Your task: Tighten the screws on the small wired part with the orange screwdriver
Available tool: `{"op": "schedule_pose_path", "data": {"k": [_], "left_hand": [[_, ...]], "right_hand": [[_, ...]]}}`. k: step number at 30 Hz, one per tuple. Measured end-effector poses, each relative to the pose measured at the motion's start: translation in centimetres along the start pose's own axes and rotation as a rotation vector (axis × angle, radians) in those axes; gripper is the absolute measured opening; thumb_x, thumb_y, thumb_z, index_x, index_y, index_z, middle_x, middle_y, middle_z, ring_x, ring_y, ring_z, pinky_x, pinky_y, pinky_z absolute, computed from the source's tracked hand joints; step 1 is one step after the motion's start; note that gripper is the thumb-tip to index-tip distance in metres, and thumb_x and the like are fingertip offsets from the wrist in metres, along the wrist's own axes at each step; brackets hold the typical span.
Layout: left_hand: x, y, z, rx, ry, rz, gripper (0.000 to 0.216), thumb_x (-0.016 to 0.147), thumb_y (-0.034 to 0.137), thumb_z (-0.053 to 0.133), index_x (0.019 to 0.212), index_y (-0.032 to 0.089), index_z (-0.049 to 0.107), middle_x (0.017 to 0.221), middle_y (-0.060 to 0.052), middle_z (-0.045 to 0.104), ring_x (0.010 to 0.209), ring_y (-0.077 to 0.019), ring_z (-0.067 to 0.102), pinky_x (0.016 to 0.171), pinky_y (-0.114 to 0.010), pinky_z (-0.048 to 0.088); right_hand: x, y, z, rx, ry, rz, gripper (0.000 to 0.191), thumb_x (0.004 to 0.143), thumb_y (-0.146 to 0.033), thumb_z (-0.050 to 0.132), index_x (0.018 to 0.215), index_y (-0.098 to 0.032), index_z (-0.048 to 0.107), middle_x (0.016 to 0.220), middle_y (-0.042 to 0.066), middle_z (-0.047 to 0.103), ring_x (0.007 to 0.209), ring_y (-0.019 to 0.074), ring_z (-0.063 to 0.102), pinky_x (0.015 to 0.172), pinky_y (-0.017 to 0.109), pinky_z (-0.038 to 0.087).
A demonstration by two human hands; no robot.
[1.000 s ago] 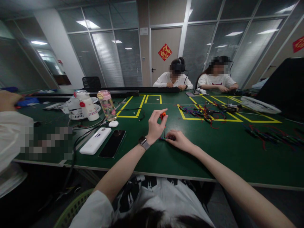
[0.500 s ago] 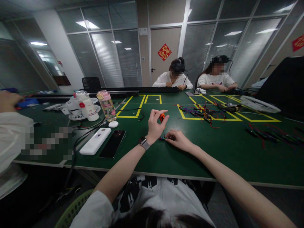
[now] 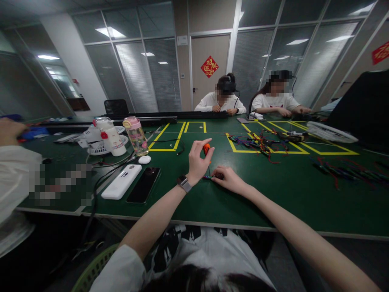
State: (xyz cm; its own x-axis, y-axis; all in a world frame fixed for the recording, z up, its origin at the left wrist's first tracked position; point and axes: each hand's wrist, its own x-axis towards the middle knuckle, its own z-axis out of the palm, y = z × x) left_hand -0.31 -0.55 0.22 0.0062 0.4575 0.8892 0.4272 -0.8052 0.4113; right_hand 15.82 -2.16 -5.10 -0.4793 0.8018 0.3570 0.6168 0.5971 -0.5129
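Near the middle of the green table (image 3: 261, 207), my left hand (image 3: 196, 163) has its fingers curved around a screwdriver with an orange handle (image 3: 207, 149). Its thin shaft points down, nearly upright, to a small dark part with coloured bits (image 3: 207, 177) on the tabletop. My right hand (image 3: 229, 180) rests low at the right of the screwdriver tip and pinches that part between thumb and fingers. Most of the part is hidden under the right fingers, so its kind is unclear. A watch (image 3: 183, 183) is on my left wrist.
Left of my hands lie a black phone (image 3: 144, 185), a white power bank (image 3: 122, 181) and a small white case (image 3: 144, 159). Behind them stand a pink-lidded bottle (image 3: 136, 136) and a white bottle (image 3: 114, 138). Bundles of coloured wires (image 3: 258, 142) lie rightward. Two people sit opposite; another is at left.
The orange handle appears slightly turned between the left fingers. My right hand stays in place on the part. Across the table, one co-worker's hand has moved to the right.
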Motion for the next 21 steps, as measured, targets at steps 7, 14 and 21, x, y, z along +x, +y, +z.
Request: {"op": "schedule_pose_path", "data": {"k": [7,14,21], "left_hand": [[0.1,0.22,-0.24,-0.004,-0.021,-0.023,0.021,0.096,0.026,0.041,0.105,0.02,0.059,0.098,-0.005,0.054,0.094,-0.0164,0.053,0.085,-0.03,0.046],[0.15,0.27,-0.14,-0.066,-0.014,-0.013,0.018,0.094,0.023,0.046,0.108,0.02,0.057,0.101,-0.005,0.059,0.095,-0.015,0.057,0.086,-0.029,0.046],[0.14,0.3,-0.28,-0.004,-0.027,-0.015,0.02,0.092,0.029,0.051,0.106,0.02,0.062,0.093,-0.004,0.054,0.088,-0.0149,0.054,0.081,-0.027,0.046]], "right_hand": [[0.01,0.1,0.02,-0.005,-0.002,0.004,0.009,0.081,-0.021,0.06,0.085,-0.015,0.066,0.08,0.004,0.06,0.067,0.0135,0.056,0.063,0.026,0.044],[-0.01,0.12,0.02,-0.003,-0.002,0.007,0.009,0.081,-0.021,0.06,0.085,-0.015,0.066,0.08,0.004,0.06,0.067,0.0139,0.056,0.063,0.026,0.044],[0.07,0.18,0.11,-0.007,-0.006,0.006,0.009,0.081,-0.02,0.06,0.084,-0.015,0.066,0.078,0.004,0.06,0.066,0.0132,0.056,0.063,0.025,0.044]]}}
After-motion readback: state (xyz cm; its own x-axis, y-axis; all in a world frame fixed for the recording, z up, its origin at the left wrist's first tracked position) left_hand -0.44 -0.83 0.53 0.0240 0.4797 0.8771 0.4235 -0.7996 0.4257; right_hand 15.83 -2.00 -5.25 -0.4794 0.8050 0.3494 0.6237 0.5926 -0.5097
